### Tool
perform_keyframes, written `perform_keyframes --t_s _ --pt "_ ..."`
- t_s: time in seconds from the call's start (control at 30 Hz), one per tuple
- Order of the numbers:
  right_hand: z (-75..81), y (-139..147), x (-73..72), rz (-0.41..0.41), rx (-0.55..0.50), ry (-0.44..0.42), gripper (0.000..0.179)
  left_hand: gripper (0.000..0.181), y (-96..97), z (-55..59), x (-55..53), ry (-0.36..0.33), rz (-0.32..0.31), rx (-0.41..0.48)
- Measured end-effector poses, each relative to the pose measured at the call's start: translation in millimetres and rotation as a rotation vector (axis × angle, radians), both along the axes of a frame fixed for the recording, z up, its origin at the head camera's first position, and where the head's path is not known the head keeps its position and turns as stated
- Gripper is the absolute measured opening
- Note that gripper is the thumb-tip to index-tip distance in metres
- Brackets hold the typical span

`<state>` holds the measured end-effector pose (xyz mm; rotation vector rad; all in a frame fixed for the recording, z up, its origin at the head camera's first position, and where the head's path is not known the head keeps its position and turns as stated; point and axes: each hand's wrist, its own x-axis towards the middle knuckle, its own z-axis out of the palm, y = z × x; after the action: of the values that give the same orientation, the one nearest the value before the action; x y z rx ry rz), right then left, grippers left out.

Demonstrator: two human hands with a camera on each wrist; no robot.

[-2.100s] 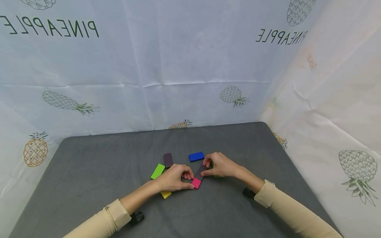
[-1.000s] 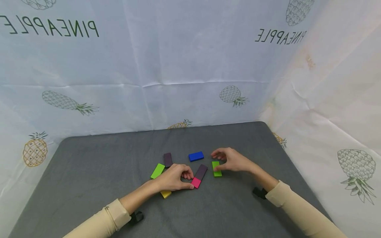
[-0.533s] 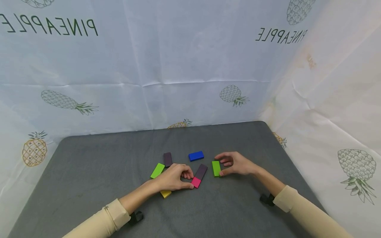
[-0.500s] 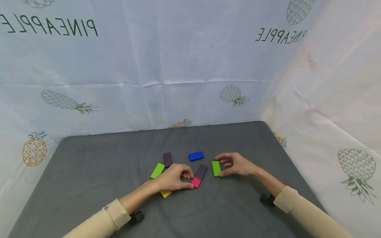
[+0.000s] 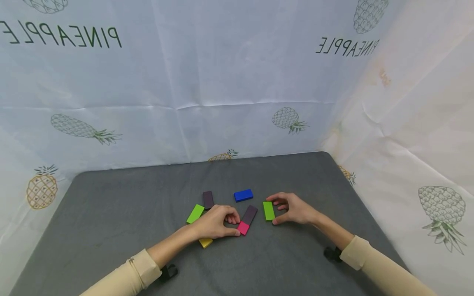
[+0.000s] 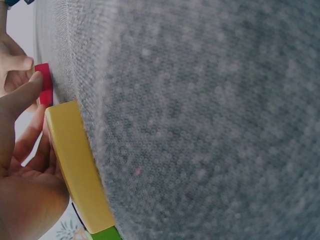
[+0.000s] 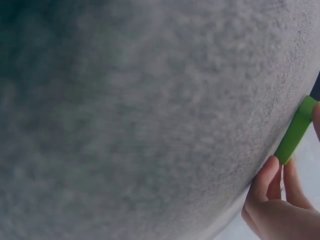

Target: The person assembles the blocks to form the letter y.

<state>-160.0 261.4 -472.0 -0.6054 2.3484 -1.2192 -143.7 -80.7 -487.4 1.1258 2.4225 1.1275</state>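
In the head view my left hand (image 5: 216, 222) has thumb and fingertips at opposite ends of a pink block (image 5: 243, 228), which lies flush with the end of a dark purple block (image 5: 249, 214). The left wrist view shows the same grip on the pink block (image 6: 45, 82). To the right, my right hand (image 5: 296, 209) pinches a lime green block (image 5: 268, 211) lying on the grey cloth, index finger at its far end and thumb at its near end. That green block (image 7: 298, 129) also appears between the fingers in the right wrist view.
A blue block (image 5: 243, 195) lies beyond both hands. Around my left hand are another dark block (image 5: 208, 200), a second green block (image 5: 195, 213) and a yellow block (image 5: 205, 242), partly hidden under the wrist. A white pineapple-print curtain (image 5: 237, 74) borders the grey table (image 5: 122, 213).
My right hand has let go of the dark purple block, moved right over the green one and brought its thumb and index finger to that block's ends. My left hand has stayed put.
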Motion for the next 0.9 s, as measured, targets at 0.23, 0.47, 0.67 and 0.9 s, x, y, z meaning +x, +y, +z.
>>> perform_keyframes --t_s 0.23,0.47,0.67,0.9 --pt "3.1 -3.6 0.2 -0.011 0.032 0.015 0.069 0.023 -0.3 -0.2 -0.2 -0.002 -0.002 -0.007" --pt "6.0 -7.1 -1.1 0.001 0.093 0.08 0.066 0.023 -0.3 -0.8 -0.1 -0.002 -0.002 -0.003" --pt "9.9 -9.7 -5.6 -0.022 0.11 0.098 0.065 0.023 -0.1 -0.7 -0.1 0.006 -0.002 0.005" --pt "14.5 -16.3 -17.6 -0.055 0.1 0.123 0.064 0.022 0.1 0.0 -0.4 -0.004 0.003 -0.004"
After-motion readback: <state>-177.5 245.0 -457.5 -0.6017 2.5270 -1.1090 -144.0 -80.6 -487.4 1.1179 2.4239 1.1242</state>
